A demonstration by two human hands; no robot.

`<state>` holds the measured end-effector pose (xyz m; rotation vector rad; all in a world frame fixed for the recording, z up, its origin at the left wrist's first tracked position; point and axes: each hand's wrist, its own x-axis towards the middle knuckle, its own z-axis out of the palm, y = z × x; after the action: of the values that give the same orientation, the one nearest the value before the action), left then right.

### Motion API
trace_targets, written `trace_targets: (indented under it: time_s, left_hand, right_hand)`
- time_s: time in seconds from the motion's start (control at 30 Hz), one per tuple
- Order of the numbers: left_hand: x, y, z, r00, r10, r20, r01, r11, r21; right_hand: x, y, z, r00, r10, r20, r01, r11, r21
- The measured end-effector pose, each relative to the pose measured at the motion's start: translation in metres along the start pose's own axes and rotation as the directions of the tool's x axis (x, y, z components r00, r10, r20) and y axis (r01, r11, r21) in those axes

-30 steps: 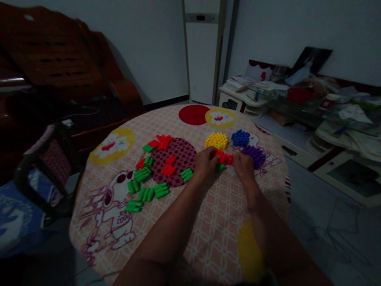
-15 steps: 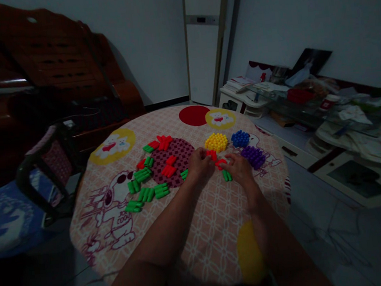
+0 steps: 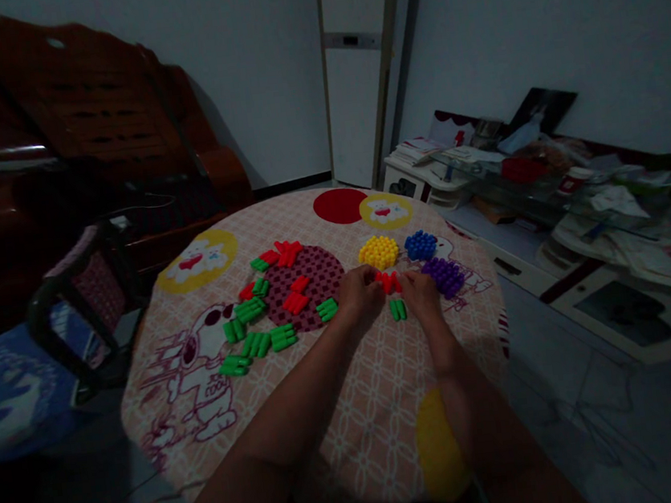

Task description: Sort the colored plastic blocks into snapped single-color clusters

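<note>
Just nearer than the yellow cluster (image 3: 378, 252), the red pieces (image 3: 387, 282), askew half a second ago, now line up between the left hand (image 3: 359, 291) and right hand (image 3: 421, 290), each pinching an end (fingertips partly hidden), which suggests joining

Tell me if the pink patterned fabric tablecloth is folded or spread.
Spread: the pink patterned fabric tablecloth lies flat, its printed figure showing beside green cylindrical pieces.
</note>
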<state>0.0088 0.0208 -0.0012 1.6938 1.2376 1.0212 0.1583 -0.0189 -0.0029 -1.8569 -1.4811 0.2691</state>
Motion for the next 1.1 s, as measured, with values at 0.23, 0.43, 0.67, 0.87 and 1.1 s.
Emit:
trace_targets:
  time_s: [0.23, 0.43, 0.67, 0.87, 1.1]
  left_hand:
    - [0.003, 0.01, 0.016, 0.995, 0.076, 0.062, -0.083, 0.99, 0.112]
    - [0.003, 0.004, 0.016, 0.993, 0.107, 0.053, -0.116, 0.964, 0.238]
    - [-0.004, 0.002, 0.017, 0.987, 0.156, 0.029, -0.159, 0.963, 0.218]
    - [0.014, 0.014, -0.058, 0.987, 0.107, 0.12, -0.152, 0.865, 0.477]
    - [0.019, -0.014, -0.171, 0.98, -0.133, -0.149, 0.2, 0.606, 0.77]
  right_hand:
    - [0.004, 0.007, 0.001, 1.0, 0.025, -0.012, -0.025, 0.999, 0.032]
    - [0.004, 0.008, 0.002, 1.0, 0.024, -0.007, -0.024, 0.998, 0.055]
    - [0.003, 0.012, 0.005, 0.999, 0.03, -0.033, -0.027, 0.993, 0.113]
    - [0.003, 0.012, 0.005, 0.998, 0.044, -0.051, -0.037, 0.991, 0.13]
    - [0.003, 0.011, 0.006, 0.997, 0.041, -0.067, -0.031, 0.989, 0.143]
